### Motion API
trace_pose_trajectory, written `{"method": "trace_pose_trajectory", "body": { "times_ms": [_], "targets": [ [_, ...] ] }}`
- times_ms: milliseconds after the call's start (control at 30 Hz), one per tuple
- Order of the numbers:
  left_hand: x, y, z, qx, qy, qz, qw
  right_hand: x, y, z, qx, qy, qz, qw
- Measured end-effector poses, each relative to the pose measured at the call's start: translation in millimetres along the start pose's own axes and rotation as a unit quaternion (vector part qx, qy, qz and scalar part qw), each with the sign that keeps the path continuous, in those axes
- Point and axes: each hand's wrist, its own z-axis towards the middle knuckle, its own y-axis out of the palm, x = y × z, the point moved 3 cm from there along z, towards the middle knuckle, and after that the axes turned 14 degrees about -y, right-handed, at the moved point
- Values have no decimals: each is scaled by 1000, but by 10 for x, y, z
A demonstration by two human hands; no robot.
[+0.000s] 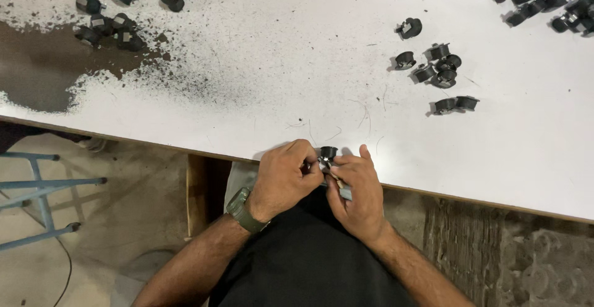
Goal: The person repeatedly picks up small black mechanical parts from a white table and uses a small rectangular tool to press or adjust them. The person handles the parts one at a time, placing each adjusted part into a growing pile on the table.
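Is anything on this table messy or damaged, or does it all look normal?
Yes: the white table has a big dark patch at its left edge, seemingly worn-off coating, with black speckles scattered beyond it. Small black parts lie loosely around. Both hands hold one such part.

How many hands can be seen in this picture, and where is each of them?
2. The left hand and the right hand meet at the near edge of the white table, both gripping one small black part. No other person's hand shows.
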Motion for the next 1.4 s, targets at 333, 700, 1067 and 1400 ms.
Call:
{"method": "trace_pose_trajectory", "body": {
  "times_ms": [333,700,1067,1400],
  "targets": [
    [-4,-6,-3,-4,-19,-9,1000,-23,-1,64,9,-11,-27,1000],
    [-33,45,-25,3,16,-31,999,-43,-37,109,16,-1,-20,1000],
    [-24,-140,372,62,141,31,988,850,-751,91,5,143,-155,977],
    [-1057,-2728,1280,332,18,173,927,-14,274,522,-186,-18,94,978]
  ]
}}
